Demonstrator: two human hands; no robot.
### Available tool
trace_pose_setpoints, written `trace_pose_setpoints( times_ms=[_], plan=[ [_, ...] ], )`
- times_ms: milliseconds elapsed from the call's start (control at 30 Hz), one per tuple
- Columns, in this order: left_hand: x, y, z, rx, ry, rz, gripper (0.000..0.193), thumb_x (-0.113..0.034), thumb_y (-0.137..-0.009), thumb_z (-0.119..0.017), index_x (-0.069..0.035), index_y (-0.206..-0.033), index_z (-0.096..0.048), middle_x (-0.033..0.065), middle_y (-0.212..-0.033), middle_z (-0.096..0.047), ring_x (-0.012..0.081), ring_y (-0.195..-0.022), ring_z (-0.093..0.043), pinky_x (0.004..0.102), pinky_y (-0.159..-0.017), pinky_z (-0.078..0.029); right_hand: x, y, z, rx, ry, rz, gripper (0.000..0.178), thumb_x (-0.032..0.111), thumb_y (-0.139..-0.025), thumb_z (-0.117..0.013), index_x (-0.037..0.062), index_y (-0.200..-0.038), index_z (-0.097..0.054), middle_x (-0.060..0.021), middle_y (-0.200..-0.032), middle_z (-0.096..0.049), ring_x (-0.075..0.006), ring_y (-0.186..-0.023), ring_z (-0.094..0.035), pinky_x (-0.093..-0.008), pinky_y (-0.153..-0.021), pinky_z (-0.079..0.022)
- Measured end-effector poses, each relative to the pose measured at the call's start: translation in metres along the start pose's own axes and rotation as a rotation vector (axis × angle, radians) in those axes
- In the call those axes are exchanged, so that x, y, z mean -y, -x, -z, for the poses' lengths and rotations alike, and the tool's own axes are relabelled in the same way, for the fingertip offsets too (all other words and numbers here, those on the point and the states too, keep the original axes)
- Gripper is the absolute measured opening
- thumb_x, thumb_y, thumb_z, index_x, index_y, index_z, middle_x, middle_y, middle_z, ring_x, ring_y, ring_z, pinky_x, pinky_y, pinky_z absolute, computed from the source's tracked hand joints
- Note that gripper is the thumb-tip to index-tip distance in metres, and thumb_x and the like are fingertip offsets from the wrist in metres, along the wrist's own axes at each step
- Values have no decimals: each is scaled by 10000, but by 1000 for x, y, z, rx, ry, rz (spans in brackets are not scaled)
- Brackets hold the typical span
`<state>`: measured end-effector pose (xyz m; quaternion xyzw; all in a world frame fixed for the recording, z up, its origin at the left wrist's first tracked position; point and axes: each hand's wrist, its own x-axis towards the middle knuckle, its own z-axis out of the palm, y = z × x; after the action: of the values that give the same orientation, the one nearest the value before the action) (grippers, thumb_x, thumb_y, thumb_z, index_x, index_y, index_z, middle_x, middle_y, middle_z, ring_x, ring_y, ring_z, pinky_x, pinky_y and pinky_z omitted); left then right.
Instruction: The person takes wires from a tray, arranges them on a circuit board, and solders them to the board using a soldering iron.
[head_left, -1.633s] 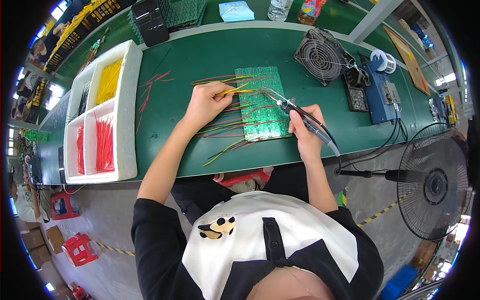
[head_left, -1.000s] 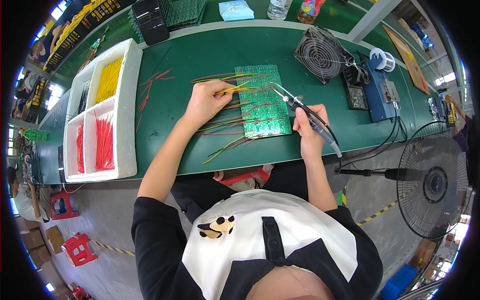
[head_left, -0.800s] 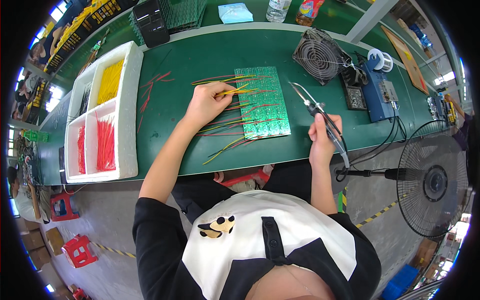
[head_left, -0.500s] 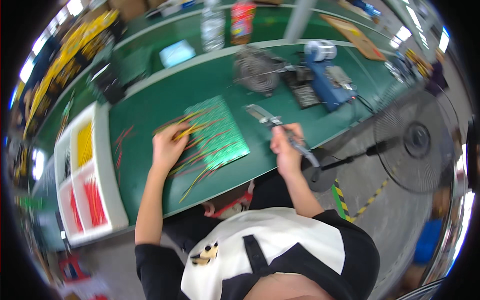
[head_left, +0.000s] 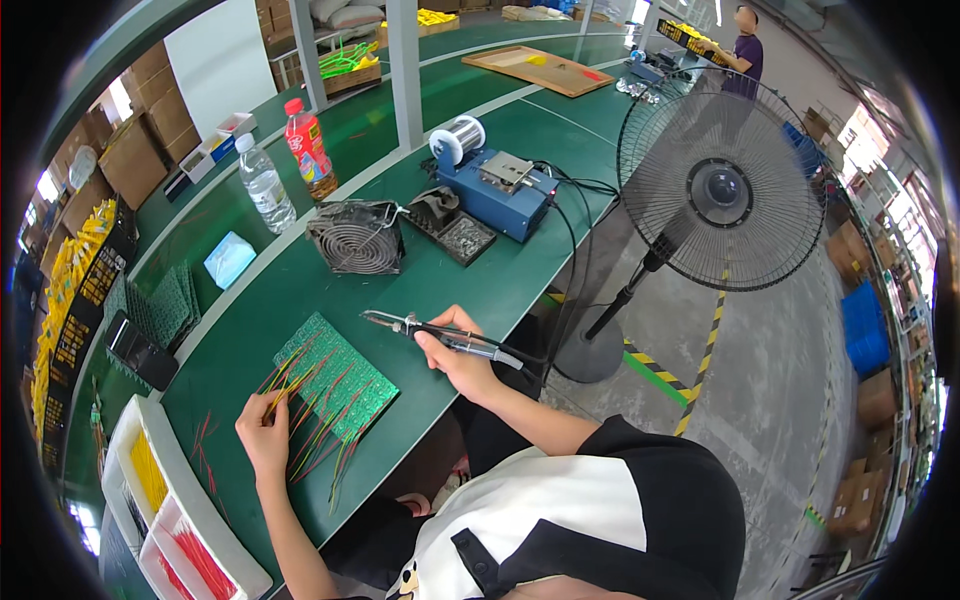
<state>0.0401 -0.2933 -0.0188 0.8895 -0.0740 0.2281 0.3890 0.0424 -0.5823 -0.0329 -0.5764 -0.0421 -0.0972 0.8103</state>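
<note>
A green circuit board panel (head_left: 362, 392) lies on the workbench in front of me, with several red and yellow wires (head_left: 335, 440) running across it and past its near left edge. My left hand (head_left: 263, 430) is closed at the board's left side, pinching a few yellow and red wires (head_left: 284, 386). To the right of the board, my right hand (head_left: 462, 365) grips a soldering iron (head_left: 478, 349) with its tip pointing left. That tip is above the bench, apart from the board and wires.
A white foam tray (head_left: 128, 432) holds yellow and red wires at left. Farther back stand a small metal fan (head_left: 357, 240), a blue soldering machine (head_left: 500, 190) with a solder spool (head_left: 459, 139), and two bottles. Right of the bench is a floor fan (head_left: 722, 190); a person (head_left: 745, 55) stands far off.
The view has swung to the right, so the bench things appear farther left. Both hands keep their holds, the left on wires and the right on the soldering iron.
</note>
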Motion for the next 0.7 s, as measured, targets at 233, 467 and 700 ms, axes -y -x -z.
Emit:
trace_pose_setpoints(
  times_ms=[233,467,700],
  plan=[
    [5,3,45,-177,-51,96,85,-63,-858,-543,10,-892,-567,5,-701,-485,48,-546,-339,215,-450,-246,0,1,-1,19,-55,2,182,109,-839,-619,51,-850,-447,-9,-664,-532,-37,-528,-475,-192,-480,-383],
    [18,14,42,-302,284,185,95,-96,-910,-487,-27,-846,-499,-35,-684,-394,13,-567,-319,177,-479,-247,-4,3,-7,5,-64,-25,169,84,-835,-616,61,-861,-451,-18,-577,-520,-46,-476,-455,-187,-408,-306],
    [-16,24,10,49,356,209,53,-26,-806,-597,4,-796,-554,-10,-731,-528,49,-649,-443,188,-584,-374,1,2,2,-83,-107,-38,147,63,-839,-601,53,-847,-454,-19,-553,-488,-57,-444,-432,-192,-384,-293]
  ],
)
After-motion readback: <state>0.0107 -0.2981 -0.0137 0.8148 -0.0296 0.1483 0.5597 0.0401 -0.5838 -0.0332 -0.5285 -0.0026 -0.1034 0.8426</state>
